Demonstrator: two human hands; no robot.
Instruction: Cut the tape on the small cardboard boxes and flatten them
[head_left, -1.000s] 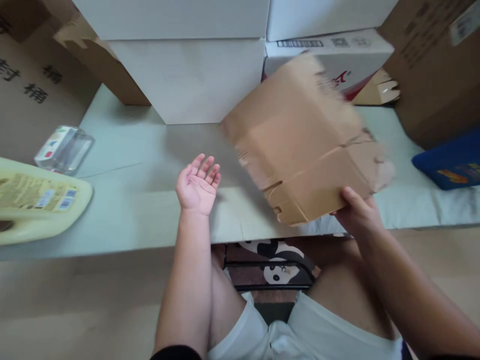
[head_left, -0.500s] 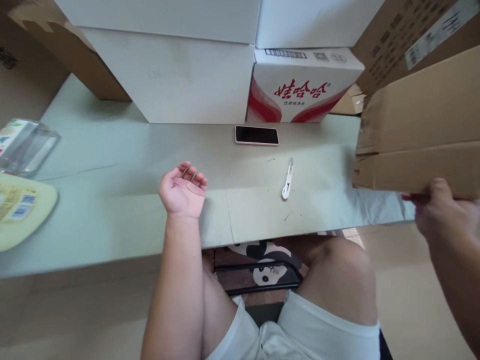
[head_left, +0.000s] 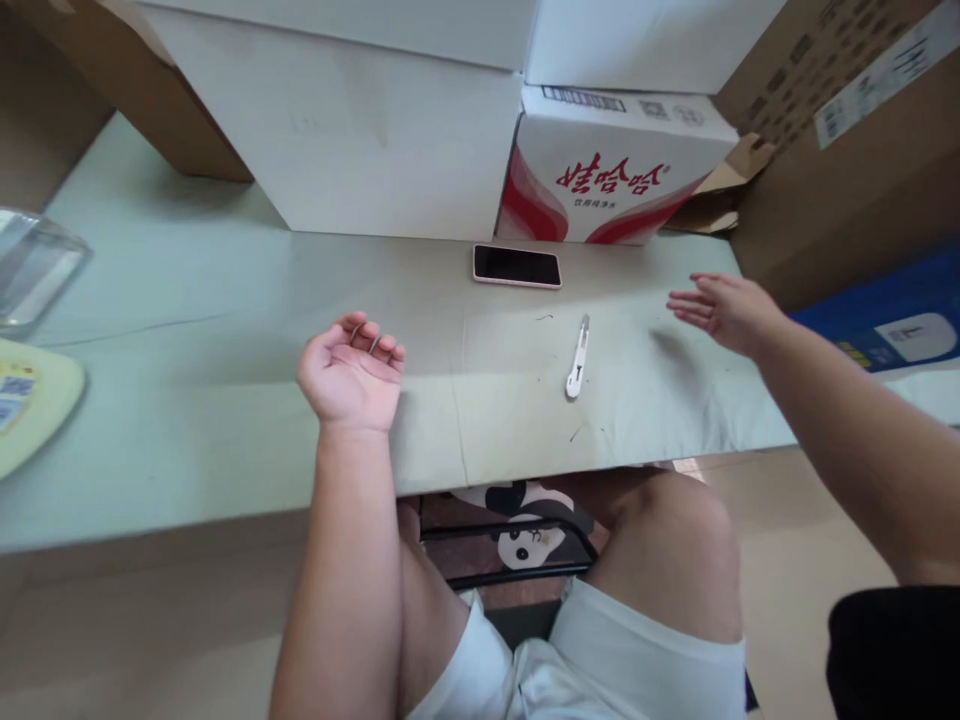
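Note:
My left hand (head_left: 349,372) rests palm up on the pale green table (head_left: 187,380), its fingers loosely curled inward with nothing in them. My right hand (head_left: 726,311) hovers over the table's right part with fingers stretched out flat and empty. A small white cutter (head_left: 577,358) lies between the two hands, nearer the right one. Beyond the cutter a dark phone (head_left: 517,266) lies face up in front of a red-and-white carton (head_left: 607,190).
Large white boxes (head_left: 375,130) stand along the back. Brown cardboard boxes fill the far left (head_left: 135,90) and the right (head_left: 847,150). A blue package (head_left: 892,320) lies at the right edge, a clear plastic box (head_left: 34,265) and a yellow object (head_left: 30,400) at the left.
My right hand carried the flattened brown cardboard off to the right and let it go; it is out of view, and the hand is back over the table, open. My left fingers curled in.

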